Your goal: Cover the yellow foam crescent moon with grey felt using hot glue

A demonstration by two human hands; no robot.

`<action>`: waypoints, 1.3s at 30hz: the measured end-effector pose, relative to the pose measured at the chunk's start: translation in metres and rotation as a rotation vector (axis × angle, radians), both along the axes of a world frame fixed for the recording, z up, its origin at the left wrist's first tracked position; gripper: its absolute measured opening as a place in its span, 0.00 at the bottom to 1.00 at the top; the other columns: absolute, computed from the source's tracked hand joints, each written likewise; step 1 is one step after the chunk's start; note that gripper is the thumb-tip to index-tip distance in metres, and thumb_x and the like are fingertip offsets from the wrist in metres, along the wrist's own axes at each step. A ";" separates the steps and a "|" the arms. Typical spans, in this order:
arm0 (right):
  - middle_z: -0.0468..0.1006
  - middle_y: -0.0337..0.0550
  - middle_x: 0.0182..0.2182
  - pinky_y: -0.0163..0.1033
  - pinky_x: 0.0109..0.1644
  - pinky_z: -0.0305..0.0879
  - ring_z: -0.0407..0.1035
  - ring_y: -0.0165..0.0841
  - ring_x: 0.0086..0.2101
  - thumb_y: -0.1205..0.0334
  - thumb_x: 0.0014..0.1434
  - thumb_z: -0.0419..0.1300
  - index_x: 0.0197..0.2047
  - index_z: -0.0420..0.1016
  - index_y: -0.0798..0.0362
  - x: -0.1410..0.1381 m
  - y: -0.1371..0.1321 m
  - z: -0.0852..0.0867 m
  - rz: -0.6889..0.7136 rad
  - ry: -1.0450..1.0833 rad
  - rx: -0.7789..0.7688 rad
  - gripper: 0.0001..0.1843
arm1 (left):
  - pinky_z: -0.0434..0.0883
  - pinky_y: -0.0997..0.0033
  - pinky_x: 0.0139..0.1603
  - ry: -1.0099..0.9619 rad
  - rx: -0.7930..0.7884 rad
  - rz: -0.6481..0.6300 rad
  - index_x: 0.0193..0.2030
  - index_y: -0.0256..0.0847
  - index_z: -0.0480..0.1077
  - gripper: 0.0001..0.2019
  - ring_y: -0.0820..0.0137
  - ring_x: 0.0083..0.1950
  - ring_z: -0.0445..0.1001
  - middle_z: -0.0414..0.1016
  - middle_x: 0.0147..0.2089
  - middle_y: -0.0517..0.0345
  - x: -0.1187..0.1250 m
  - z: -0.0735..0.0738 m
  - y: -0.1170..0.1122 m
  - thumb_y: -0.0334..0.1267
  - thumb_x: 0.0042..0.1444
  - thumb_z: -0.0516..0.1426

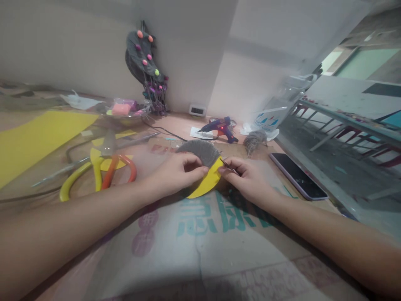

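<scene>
One curved yellow sheet (206, 184), seemingly already cut, is held centre-frame against a grey rounded piece (200, 149) by the left hand (180, 172); a slim dark item (227, 164) is pinched in the right hand's fingers (231, 176); joining cannot be confirmed.

Yellow piece (206, 182) — between left hand (179, 170) and right hand (241, 177).

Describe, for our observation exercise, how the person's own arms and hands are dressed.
The left hand and right hand are gloveless. The left forearm and right forearm are bare where they show: no sleeve, watch or bracelet appears. No ring shows, though parts are hidden.
</scene>
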State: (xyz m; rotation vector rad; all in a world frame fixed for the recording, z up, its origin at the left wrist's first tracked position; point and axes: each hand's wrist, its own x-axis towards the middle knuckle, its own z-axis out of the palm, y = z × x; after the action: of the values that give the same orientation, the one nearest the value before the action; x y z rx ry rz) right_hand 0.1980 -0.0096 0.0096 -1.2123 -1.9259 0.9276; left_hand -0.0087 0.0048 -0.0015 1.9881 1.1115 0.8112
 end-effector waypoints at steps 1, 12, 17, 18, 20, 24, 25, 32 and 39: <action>0.67 0.36 0.25 0.33 0.29 0.57 0.60 0.27 0.26 0.53 0.58 0.57 0.30 0.70 0.53 0.000 0.000 0.000 -0.003 0.002 -0.001 0.12 | 0.60 0.72 0.28 0.000 -0.005 -0.006 0.28 0.40 0.71 0.14 0.72 0.27 0.65 0.68 0.24 0.62 0.000 0.000 0.000 0.47 0.55 0.55; 0.67 0.36 0.24 0.33 0.29 0.59 0.60 0.27 0.25 0.53 0.58 0.57 0.30 0.68 0.54 0.001 -0.001 0.000 -0.010 0.061 -0.069 0.13 | 0.64 0.72 0.31 -0.055 0.072 -0.086 0.25 0.40 0.69 0.16 0.70 0.31 0.67 0.68 0.26 0.59 -0.002 0.002 0.000 0.45 0.60 0.51; 0.67 0.36 0.25 0.33 0.28 0.57 0.59 0.27 0.25 0.52 0.58 0.57 0.30 0.68 0.53 0.003 0.001 -0.002 -0.011 0.126 -0.117 0.13 | 0.65 0.72 0.31 -0.116 0.004 -0.080 0.28 0.40 0.71 0.16 0.70 0.31 0.69 0.72 0.29 0.58 0.000 0.001 -0.002 0.47 0.59 0.52; 0.67 0.36 0.25 0.33 0.29 0.58 0.60 0.27 0.25 0.52 0.58 0.57 0.30 0.67 0.53 0.003 0.002 -0.002 -0.009 0.134 -0.121 0.13 | 0.65 0.72 0.31 -0.106 0.005 -0.077 0.29 0.40 0.72 0.15 0.70 0.31 0.69 0.73 0.30 0.58 0.000 0.001 -0.002 0.47 0.59 0.53; 0.67 0.35 0.25 0.33 0.29 0.58 0.61 0.28 0.26 0.52 0.58 0.57 0.30 0.67 0.52 0.003 0.001 -0.002 -0.009 0.138 -0.133 0.12 | 0.64 0.72 0.31 -0.080 0.007 -0.070 0.31 0.40 0.72 0.15 0.70 0.30 0.68 0.72 0.30 0.59 -0.001 0.000 -0.002 0.48 0.59 0.53; 0.66 0.35 0.24 0.33 0.29 0.58 0.60 0.27 0.25 0.53 0.58 0.57 0.30 0.67 0.53 0.001 0.000 -0.001 0.001 0.114 -0.131 0.12 | 0.64 0.71 0.34 -0.024 0.057 -0.062 0.31 0.40 0.72 0.15 0.70 0.32 0.68 0.72 0.30 0.59 -0.002 0.001 -0.002 0.47 0.60 0.52; 0.65 0.34 0.23 0.32 0.28 0.57 0.59 0.27 0.24 0.52 0.59 0.57 0.30 0.67 0.53 0.001 0.000 0.000 0.010 0.107 -0.116 0.13 | 0.64 0.70 0.35 -0.009 0.083 -0.066 0.31 0.40 0.72 0.14 0.69 0.33 0.69 0.72 0.31 0.59 -0.002 0.002 -0.002 0.46 0.60 0.52; 0.56 0.31 0.20 0.32 0.23 0.48 0.50 0.25 0.21 0.50 0.59 0.56 0.32 0.65 0.52 0.002 0.004 -0.003 0.138 0.141 -0.086 0.14 | 0.68 0.68 0.40 -0.132 0.039 -0.086 0.34 0.40 0.71 0.12 0.66 0.40 0.72 0.75 0.37 0.56 0.000 0.001 -0.002 0.46 0.59 0.54; 0.55 0.30 0.20 0.32 0.23 0.47 0.49 0.24 0.20 0.44 0.55 0.61 0.29 0.64 0.53 -0.003 0.001 -0.003 0.225 0.223 -0.335 0.20 | 0.70 0.70 0.43 -0.288 -0.022 -0.095 0.50 0.44 0.67 0.19 0.66 0.44 0.74 0.75 0.42 0.57 0.000 -0.001 -0.004 0.47 0.53 0.61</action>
State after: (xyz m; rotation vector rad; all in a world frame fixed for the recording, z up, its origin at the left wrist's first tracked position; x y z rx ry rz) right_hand 0.1947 -0.0087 0.0061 -1.0309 -1.7979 1.4865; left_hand -0.0084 0.0010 -0.0026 1.8208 0.8493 0.9932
